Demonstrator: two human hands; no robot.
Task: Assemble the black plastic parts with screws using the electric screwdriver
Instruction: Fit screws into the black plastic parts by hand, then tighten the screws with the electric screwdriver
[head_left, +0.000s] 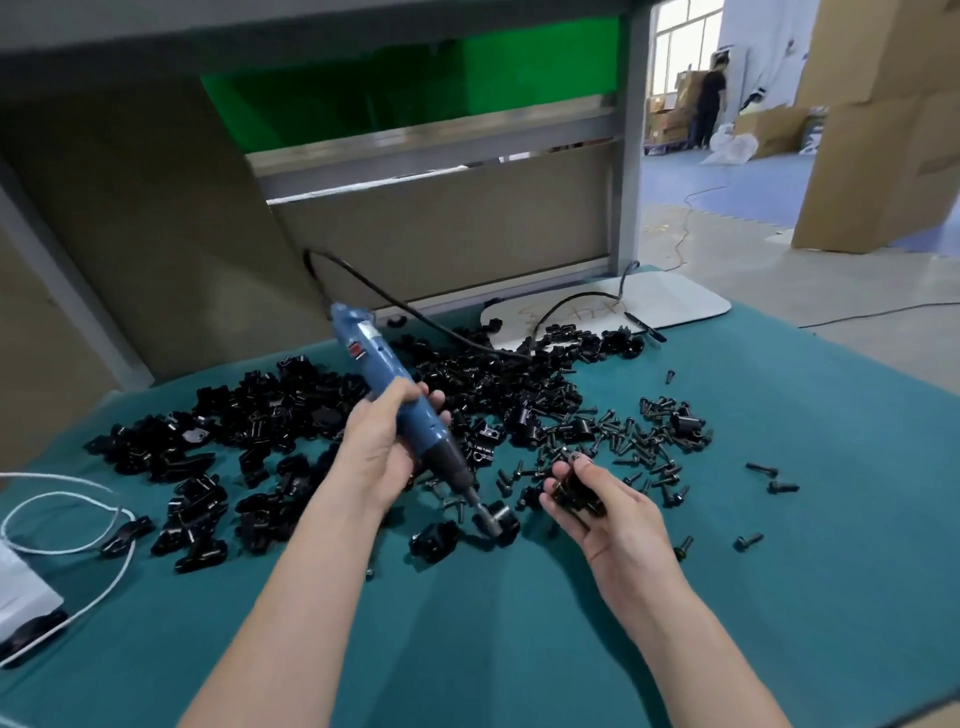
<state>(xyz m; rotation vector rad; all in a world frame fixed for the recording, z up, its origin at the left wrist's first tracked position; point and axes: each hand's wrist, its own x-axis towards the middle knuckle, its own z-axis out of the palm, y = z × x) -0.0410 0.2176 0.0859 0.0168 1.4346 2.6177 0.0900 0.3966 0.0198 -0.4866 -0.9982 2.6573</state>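
**Black plastic parts (291, 410) heaped loose on the bench, most of the job still ahead**

Nearest me, a teal mat (519, 649) covers the bench, and two bare forearms reach out over it. A white cord (67, 519) loops at the near left.

The right hand (608, 519) has its fingers curled round a small black piece (574, 493). It is too dark to tell whether that is one part or two already mated.

To its left, the left hand (382, 457) is wrapped firmly round the blue electric screwdriver (384, 379). The tool is tilted so its bit points down at a single part (501, 517) lying on the mat between the hands. I cannot make out a screw on the bit.

Just beyond, dark screws (639, 441) lie scattered to the right. The parts spread in a wide heap from the left to the middle. They are small, glossy and black, with curved, clamp-like shapes, tumbled every way up.

I see no separate stack of finished pieces, so I judge nearly all of them remain to be joined.

Farther off, the tool's black cable (395, 306) arches back toward a white board (675, 301) at the far edge. Beyond the bench frame, a person (709, 104) stands among cardboard boxes (883, 130).
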